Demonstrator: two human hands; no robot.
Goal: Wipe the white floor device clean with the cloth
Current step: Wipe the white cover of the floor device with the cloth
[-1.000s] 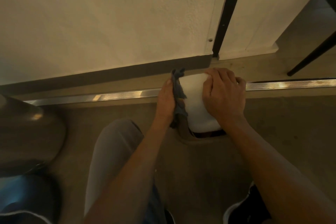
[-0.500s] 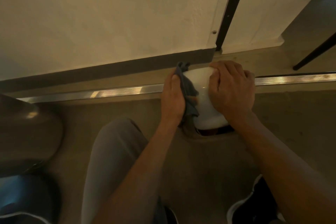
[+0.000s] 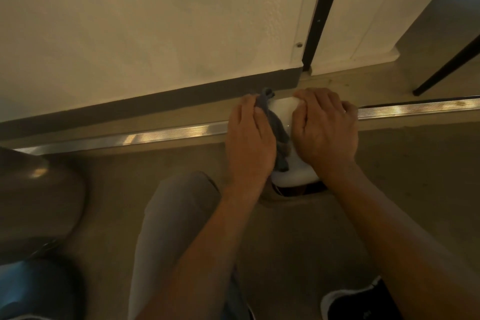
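Grey crumpled cloth (image 3: 279, 132) in left hand's (image 3: 249, 143) grip, right hand's (image 3: 324, 132) grip round smooth, rounded white device (image 3: 293, 176)

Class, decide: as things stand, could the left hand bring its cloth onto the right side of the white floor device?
Probably not yet. The right hand holds that side of the white floor device, covering it, while the left hand holds the cloth against the left side.
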